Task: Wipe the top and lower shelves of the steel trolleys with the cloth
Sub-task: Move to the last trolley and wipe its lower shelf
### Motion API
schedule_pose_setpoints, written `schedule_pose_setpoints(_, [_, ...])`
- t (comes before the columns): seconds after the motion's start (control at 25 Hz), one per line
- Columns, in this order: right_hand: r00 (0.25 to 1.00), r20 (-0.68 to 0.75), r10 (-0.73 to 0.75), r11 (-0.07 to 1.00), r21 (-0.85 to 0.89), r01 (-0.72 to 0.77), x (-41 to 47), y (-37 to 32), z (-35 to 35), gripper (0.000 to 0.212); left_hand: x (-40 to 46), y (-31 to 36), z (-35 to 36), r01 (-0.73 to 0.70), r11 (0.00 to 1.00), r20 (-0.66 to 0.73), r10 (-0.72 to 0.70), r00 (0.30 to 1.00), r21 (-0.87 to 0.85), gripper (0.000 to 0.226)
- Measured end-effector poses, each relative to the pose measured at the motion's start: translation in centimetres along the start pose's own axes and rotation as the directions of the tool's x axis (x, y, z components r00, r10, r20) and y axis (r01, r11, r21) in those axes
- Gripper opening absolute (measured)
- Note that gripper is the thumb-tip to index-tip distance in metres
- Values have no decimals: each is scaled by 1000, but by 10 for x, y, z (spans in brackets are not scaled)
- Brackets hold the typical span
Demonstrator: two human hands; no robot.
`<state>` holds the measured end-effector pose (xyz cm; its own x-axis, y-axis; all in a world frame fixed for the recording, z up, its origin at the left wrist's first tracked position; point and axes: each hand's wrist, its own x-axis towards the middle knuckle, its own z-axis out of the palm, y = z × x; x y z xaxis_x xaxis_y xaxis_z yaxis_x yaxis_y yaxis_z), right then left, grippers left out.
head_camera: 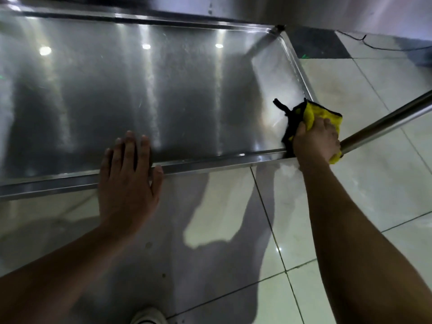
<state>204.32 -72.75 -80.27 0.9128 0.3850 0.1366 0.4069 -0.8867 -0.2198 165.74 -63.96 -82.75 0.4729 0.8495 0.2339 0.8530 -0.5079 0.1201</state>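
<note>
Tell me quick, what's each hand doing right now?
Left hand: open, straight fingers resting flat on the steel shelf.
Right hand: closed around the yellow cloth at the shelf's near right corner.

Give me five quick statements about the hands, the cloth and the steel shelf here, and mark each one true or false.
1. The right hand grips the yellow and black cloth. True.
2. The left hand holds a second cloth. False: it lies flat, fingers straight, over the near rim of the steel shelf and holds nothing.
3. The cloth is at the shelf's near right corner. True.
4. Bottles stand on the shelf. False: nothing is seen on it but reflected lights and the cloth.
5. The floor beneath is carpeted. False: it is pale glossy tile with dark grout lines.
</note>
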Motion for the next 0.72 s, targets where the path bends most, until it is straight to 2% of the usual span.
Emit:
schedule_pose_setpoints(0.12, [998,33,-54,998,36,53,24,-22,1,55,2,11,0,33,999,6,-33,999,5,62])
schedule_pose_setpoints(0.2, [986,75,-149,984,112,141,23,-57,8,55,5,14,0,47,999,13,-47,999,-1,62])
schedule_pose_setpoints(0.28, [954,123,-272,960,106,260,0,-102,12,58,6,12,2,34,999,20,-35,999,17,63])
schedule_pose_setpoints(0.4, [842,138,-522,849,180,497,-79,-137,17,54,4,6,2,29,999,10,-30,1000,20,62])
schedule_pose_setpoints(0.48, [750,131,-649,752,266,604,-124,-113,14,53,3,4,3,28,999,16,-29,999,26,62])
schedule_pose_setpoints(0.52, [727,108,-678,724,264,637,-125,-99,11,53,3,4,2,25,999,24,-26,999,27,62])
schedule_pose_setpoints(0.56, [731,88,-677,727,233,646,-108,-91,9,52,3,4,3,21,999,27,-22,999,32,62])
schedule_pose_setpoints(0.6, [775,96,-625,777,164,607,-84,-89,11,52,4,4,4,20,999,27,-21,999,36,63])
schedule_pose_setpoints(0.68, [898,121,-423,906,38,421,-27,-99,13,55,4,7,3,34,999,35,-35,999,22,63])
schedule_pose_setpoints(0.72, [926,141,-351,936,41,349,-4,-106,10,57,4,9,3,39,999,33,-40,999,19,64])
